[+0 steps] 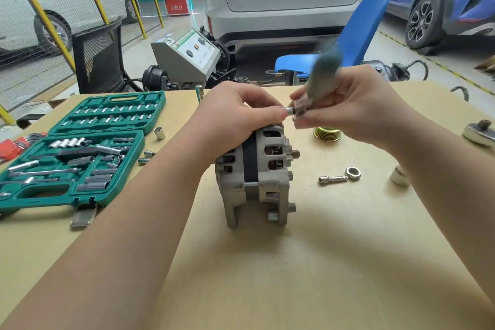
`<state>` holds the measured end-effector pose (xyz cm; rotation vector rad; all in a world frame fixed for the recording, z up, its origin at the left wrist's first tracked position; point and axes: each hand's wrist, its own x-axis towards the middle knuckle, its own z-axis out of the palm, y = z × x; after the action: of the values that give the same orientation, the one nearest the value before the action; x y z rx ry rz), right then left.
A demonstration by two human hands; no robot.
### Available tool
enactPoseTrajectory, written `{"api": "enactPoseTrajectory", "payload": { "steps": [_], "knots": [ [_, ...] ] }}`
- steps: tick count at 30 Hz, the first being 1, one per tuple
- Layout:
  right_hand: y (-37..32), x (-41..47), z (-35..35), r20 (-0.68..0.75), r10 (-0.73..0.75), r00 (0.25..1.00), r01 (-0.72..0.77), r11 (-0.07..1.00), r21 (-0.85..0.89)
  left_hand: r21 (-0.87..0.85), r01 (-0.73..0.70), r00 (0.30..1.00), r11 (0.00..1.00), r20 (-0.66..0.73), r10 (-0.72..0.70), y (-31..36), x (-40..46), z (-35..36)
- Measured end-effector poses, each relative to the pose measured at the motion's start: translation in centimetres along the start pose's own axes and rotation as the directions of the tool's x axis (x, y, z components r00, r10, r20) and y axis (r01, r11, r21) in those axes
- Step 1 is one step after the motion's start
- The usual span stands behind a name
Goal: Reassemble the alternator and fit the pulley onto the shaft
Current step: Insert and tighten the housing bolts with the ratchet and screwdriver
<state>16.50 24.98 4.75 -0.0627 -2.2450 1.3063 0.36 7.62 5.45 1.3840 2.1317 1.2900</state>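
The grey alternator (257, 177) stands on the table, its short shaft (295, 153) pointing right. My left hand (235, 118) grips the top of its housing. My right hand (345, 104) holds a ratchet wrench (321, 75) with a blurred green handle. The wrench's small socket (289, 110) is at the alternator's upper right edge, next to my left thumb. The brass-coloured pulley (327, 134) lies on the table behind the alternator, partly hidden by my right hand.
An open green socket set case (80, 153) lies at the left, loose sockets (159, 133) beside it. A short extension bar (332, 179) and a ring nut (353, 173) lie right of the alternator. A large socket (399, 176) and another ratchet head (479, 134) sit far right.
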Motion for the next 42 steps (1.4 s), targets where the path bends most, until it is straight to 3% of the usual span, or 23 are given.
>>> {"api": "enactPoseTrajectory", "payload": {
  "steps": [4, 6, 9, 11, 15, 18, 25, 29, 35, 42],
  "knots": [
    [0.3, -0.2, 0.2, -0.001, -0.058, 0.998, 0.057, 0.979, -0.198, 0.002, -0.006, 1.0, 1.0, 0.011, 0.006, 0.0, -0.1, 0.0],
    [0.3, -0.2, 0.5, -0.029, -0.046, 0.999, 0.042, 0.991, -0.126, -0.014, -0.011, 1.0, 1.0, 0.017, 0.011, 0.0, 0.0, -0.1],
    [0.2, -0.1, 0.9, -0.064, 0.102, 0.993, -0.093, 0.987, 0.134, -0.018, -0.007, 1.0, 1.0, 0.029, 0.007, 0.0, 0.0, -0.3],
    [0.2, 0.0, 1.1, -0.043, 0.187, 0.981, -0.174, 0.961, 0.214, -0.015, -0.017, 0.999, 1.0, 0.033, 0.018, 0.0, 0.0, -0.2],
    [0.3, 0.2, 1.5, 0.013, 0.306, 0.952, -0.298, 0.915, 0.273, 0.001, -0.023, 1.0, 1.0, 0.021, 0.023, 0.0, 0.1, 0.0],
    [0.3, 0.4, 1.2, 0.025, 0.358, 0.933, -0.357, 0.918, 0.174, 0.027, -0.017, 1.0, 0.999, 0.014, 0.017, -0.1, 0.2, -0.1],
    [-0.7, 0.2, 0.2, -0.034, 0.089, 0.995, -0.088, 0.995, 0.044, 0.023, 0.006, 1.0, 1.0, -0.006, -0.006, -0.2, 0.3, -0.1],
    [-0.7, -0.2, 0.0, -0.058, -0.041, 0.997, 0.028, 0.976, -0.214, 0.026, -0.003, 1.0, 1.0, 0.005, 0.003, -0.2, 0.1, 0.0],
    [0.1, -0.1, 1.0, -0.112, 0.112, 0.987, -0.1, 0.989, 0.112, 0.048, -0.009, 0.999, 0.999, 0.038, 0.007, 0.0, 0.3, -0.2],
    [0.1, 0.6, 1.0, 0.012, 0.36, 0.933, -0.347, 0.891, 0.292, 0.038, -0.034, 0.999, 0.999, 0.03, 0.033, -0.1, 0.3, 0.0]
  ]
}}
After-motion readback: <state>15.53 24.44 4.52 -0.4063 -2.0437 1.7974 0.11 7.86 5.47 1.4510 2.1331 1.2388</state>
